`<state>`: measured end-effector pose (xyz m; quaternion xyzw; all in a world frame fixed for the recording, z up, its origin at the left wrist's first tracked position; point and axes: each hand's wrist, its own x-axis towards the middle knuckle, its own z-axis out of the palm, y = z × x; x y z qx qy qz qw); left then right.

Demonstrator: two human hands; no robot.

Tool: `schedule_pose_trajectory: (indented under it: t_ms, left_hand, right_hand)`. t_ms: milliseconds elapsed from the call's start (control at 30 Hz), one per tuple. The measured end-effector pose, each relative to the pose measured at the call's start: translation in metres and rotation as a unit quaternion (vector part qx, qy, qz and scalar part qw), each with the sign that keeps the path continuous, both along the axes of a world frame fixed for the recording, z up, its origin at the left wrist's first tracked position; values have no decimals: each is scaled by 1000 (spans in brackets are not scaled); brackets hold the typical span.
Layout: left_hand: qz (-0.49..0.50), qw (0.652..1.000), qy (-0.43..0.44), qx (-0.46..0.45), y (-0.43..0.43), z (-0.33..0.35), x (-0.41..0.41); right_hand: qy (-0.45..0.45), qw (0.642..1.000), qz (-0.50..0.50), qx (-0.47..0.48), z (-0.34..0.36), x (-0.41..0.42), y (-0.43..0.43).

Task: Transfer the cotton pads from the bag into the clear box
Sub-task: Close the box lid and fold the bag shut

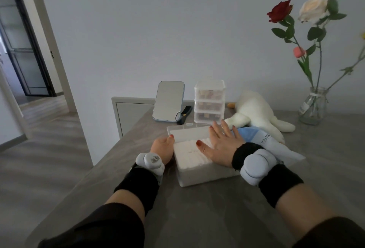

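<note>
I am pressing the pads (187, 155) in the box (197, 178) with my right hand (221, 143), fingers (227, 129) straight; my left hand (161, 149) is gripping its edge. The bag (276, 145) beside is looking emptied, I think.

hands (162, 148) (221, 143) 2 | clear box (197, 180) 1 | bag (272, 145) 1 | mirror (168, 100) 1 | vase (312, 107) 1 | roses (280, 11) (313, 8) 2

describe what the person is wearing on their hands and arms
Dark sleeves end at the forearms. Each wrist has a black fabric band and a rounded pale grey device: left device, with dark marks, right device. The left hand and right hand have red-painted nails.
</note>
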<state>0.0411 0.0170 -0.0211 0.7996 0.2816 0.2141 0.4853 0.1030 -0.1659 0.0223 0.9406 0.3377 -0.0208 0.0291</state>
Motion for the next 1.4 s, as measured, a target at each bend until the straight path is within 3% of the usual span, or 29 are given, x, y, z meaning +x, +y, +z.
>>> schedule_pose_trajectory:
  t_ms: [133,233,433,1000,1333,1400]
  left_hand:
    - [-23,999,13,31,4,0,-1]
    - [-47,999,-6,7,3,0,-4]
    - [-38,997,12,68,6,-3,0]
    - [-12,999,-25,19,1,-6,0]
    - [-13,999,-35,16,2,-8,1]
    - [-14,999,-39,20,3,-8,2]
  right_hand:
    - [-3,988,139,63,6,-41,11]
    - [15,979,200,39,1,-63,19]
    - [61,985,159,25,2,-54,15]
    - [33,999,34,8,-4,-28,-30]
    - [26,998,-15,50,-12,-21,-38]
    - [35,994,-25,101,-11,-20,-36]
